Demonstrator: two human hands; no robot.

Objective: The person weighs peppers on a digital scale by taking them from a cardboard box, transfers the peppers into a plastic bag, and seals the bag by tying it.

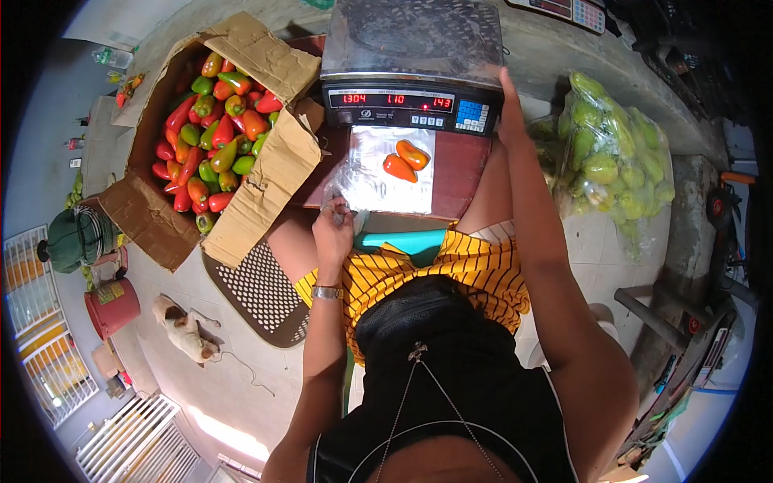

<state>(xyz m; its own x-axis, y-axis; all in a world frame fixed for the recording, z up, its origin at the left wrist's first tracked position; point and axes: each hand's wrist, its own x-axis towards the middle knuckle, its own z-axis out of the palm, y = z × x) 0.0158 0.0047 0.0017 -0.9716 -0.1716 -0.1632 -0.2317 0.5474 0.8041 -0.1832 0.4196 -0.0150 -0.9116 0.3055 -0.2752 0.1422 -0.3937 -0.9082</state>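
Note:
My left hand is closed around the gathered end of a clear plastic bag. Two orange-red peppers lie at the bag, on a pale sheet over a dark red surface. Just beyond stands a digital scale with red lit digits, 1.304, 1.10 and 1.43, and a worn metal pan. Along the scale's right side rests my right hand, fingers stretched out and partly hidden by its edge.
An open cardboard box of red, orange and green peppers stands left. At right is a clear bag of pale green vegetables. A dog lies on the floor near a red bucket. Another scale sits top right.

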